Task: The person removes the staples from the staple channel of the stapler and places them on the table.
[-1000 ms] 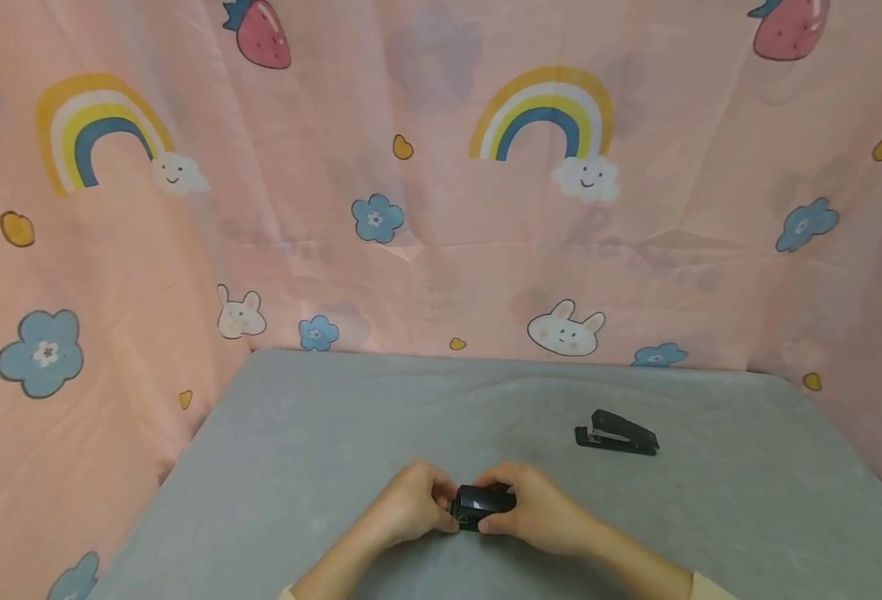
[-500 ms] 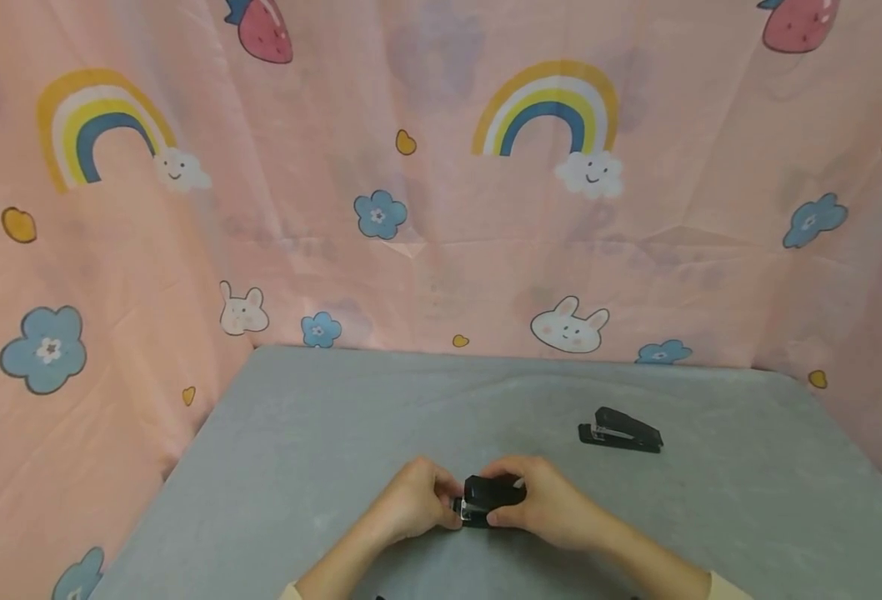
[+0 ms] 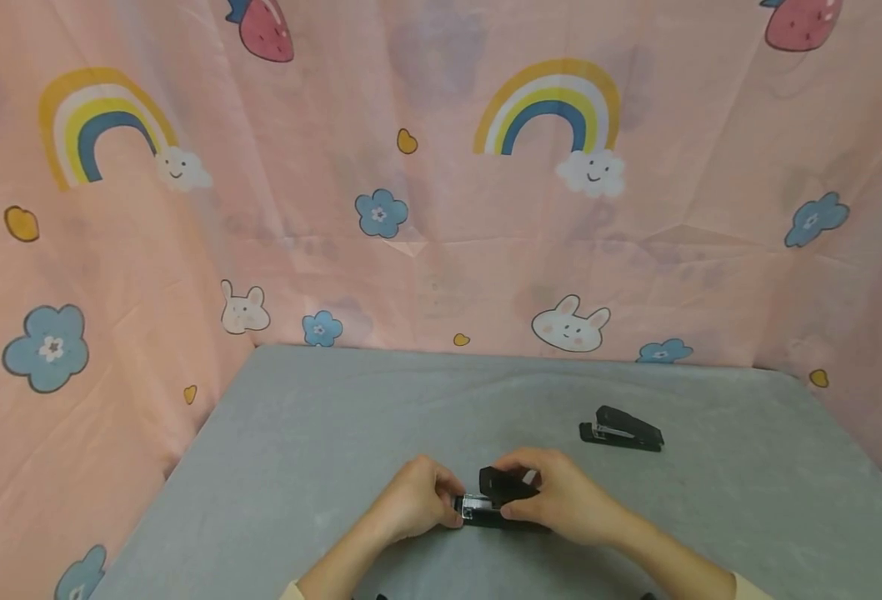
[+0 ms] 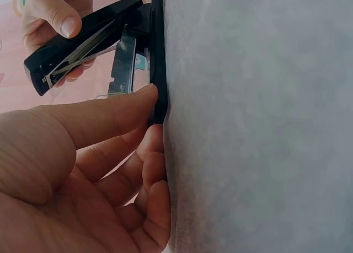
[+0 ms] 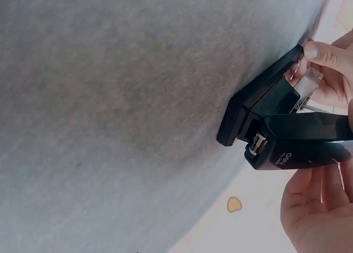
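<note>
A black stapler (image 3: 512, 485) is on the grey cloth in front of me, its top arm swung up and the silver staple magazine (image 4: 122, 65) bared. My left hand (image 3: 417, 500) pinches the front end of its base (image 4: 158, 60) between thumb and fingers. With thumb and fingers, my right hand (image 3: 564, 498) grips the raised top arm (image 4: 83, 35). In the right wrist view the hinge end (image 5: 256, 145) shows, and the left hand (image 5: 331, 63) is at the far end of the base. Whether staples lie in the magazine I cannot tell.
A second black stapler (image 3: 624, 429) stands farther back on the right of the grey cloth-covered table (image 3: 381, 400). A pink printed curtain (image 3: 441, 275) hangs behind the table and along both sides.
My right hand has lifted the stapler's top arm up and to the right, opening it and baring the magazine. The left hand has stayed at the front of the base.
</note>
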The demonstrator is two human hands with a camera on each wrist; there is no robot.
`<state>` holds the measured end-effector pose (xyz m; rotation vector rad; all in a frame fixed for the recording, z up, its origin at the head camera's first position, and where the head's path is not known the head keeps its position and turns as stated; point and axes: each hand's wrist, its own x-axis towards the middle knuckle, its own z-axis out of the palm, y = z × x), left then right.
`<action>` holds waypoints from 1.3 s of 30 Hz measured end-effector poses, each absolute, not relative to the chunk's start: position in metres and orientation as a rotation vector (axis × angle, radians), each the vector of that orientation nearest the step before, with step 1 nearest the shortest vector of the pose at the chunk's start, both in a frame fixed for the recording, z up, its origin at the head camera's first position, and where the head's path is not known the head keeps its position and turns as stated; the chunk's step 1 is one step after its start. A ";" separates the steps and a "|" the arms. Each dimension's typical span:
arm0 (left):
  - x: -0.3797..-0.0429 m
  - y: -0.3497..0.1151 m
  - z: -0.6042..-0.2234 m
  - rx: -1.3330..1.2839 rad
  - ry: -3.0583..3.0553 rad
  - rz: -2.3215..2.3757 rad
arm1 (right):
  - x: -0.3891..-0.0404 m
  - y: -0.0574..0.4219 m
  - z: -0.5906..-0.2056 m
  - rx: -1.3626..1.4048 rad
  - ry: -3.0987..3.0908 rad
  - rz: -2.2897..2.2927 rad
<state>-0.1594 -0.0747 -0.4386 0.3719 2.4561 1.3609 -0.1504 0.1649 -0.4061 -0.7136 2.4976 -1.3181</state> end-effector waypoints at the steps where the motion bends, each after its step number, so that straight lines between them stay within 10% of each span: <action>1: -0.159 -0.075 -0.438 0.369 2.457 1.361 | -0.150 0.166 -0.406 -0.718 2.501 -1.318; 39: -0.159 -0.073 -0.439 0.319 2.473 1.322 | -0.144 0.196 -0.410 -0.639 2.505 -1.485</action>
